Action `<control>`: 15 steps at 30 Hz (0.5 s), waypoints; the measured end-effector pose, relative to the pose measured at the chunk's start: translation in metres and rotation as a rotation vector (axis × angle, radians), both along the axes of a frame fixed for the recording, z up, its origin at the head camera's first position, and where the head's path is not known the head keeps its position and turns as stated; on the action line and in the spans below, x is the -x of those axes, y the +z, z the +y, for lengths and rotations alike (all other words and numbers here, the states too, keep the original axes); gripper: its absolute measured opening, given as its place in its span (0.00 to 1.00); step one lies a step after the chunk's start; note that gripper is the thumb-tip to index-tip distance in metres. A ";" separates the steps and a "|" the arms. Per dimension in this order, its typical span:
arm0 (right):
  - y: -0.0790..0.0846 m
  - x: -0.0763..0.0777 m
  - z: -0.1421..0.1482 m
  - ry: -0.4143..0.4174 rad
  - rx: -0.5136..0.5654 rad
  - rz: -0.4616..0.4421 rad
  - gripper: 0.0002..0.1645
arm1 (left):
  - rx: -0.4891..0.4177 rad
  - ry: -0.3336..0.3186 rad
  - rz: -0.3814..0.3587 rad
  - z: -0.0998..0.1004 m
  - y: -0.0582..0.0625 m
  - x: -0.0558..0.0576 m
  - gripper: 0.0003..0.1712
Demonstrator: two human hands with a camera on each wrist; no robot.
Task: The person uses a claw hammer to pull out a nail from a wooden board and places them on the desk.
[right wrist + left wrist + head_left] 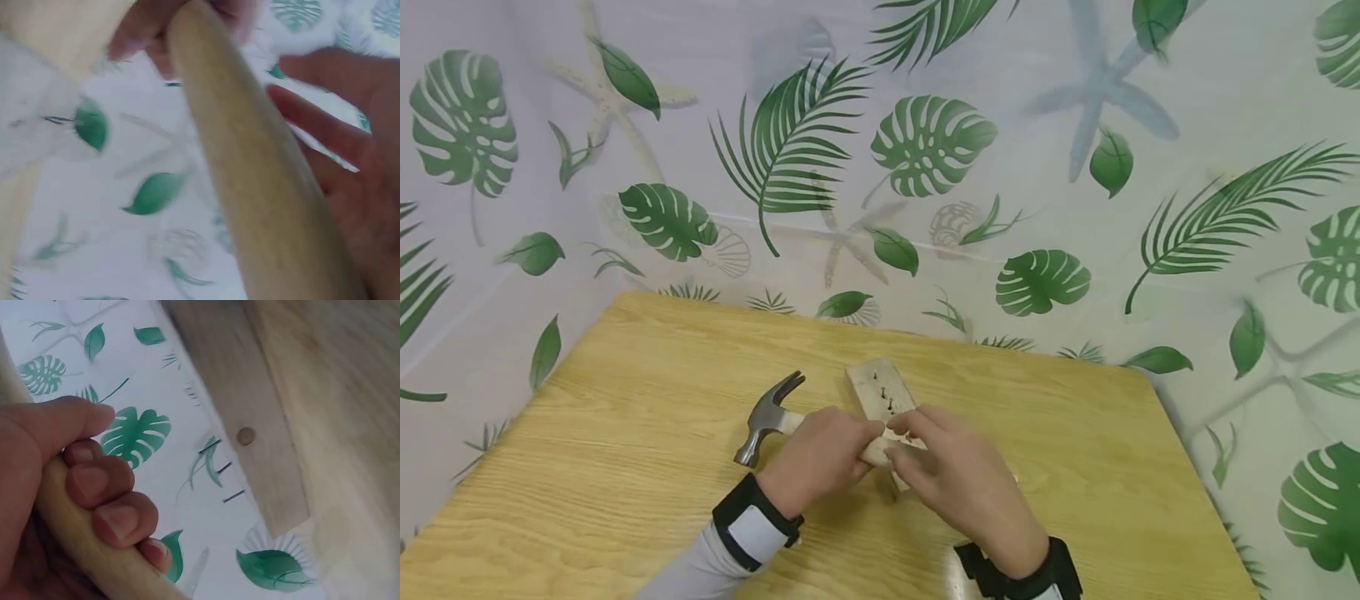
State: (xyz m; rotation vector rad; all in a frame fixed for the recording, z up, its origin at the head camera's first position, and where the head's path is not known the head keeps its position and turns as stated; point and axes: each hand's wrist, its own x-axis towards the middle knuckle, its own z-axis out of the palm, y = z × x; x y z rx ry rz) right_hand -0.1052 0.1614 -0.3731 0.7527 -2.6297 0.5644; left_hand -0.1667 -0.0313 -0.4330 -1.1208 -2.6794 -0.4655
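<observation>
My left hand [820,454] grips the pale wooden handle of a claw hammer [767,418], its steel head pointing out to the left. Curled fingers wrap the handle in the left wrist view. My right hand [970,475] is at the handle's butt end, slightly blurred, with thumb and fingers spread. In the right wrist view those fingers lie beside the hammer handle [244,156], not closed round it. Beneath and beyond the hands lies a wooden board [874,379] with several nails [883,393] sticking up; its near part is partly hidden by the hands.
The board lies on a yellow wood-grain table [625,400]. A white leaf-patterned cloth [850,108] hangs behind the table's far edge. Black straps [752,525] are round both wrists. A small shiny patch [958,575] shows by the right wrist.
</observation>
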 end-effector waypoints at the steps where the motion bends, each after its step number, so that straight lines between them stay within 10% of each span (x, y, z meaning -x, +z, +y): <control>1: 0.006 -0.002 0.001 0.017 0.047 0.048 0.18 | -0.030 0.002 -0.018 -0.001 0.002 0.000 0.13; 5: 0.035 -0.012 0.013 -0.025 0.223 0.171 0.26 | -0.150 0.035 -0.081 -0.008 0.009 0.001 0.18; 9: 0.049 -0.005 0.028 -0.079 0.434 0.069 0.42 | -0.312 0.071 -0.088 -0.012 0.016 0.001 0.22; 15: 0.031 0.025 0.003 0.259 0.745 -0.292 0.36 | -0.510 0.061 -0.077 -0.006 0.025 0.001 0.16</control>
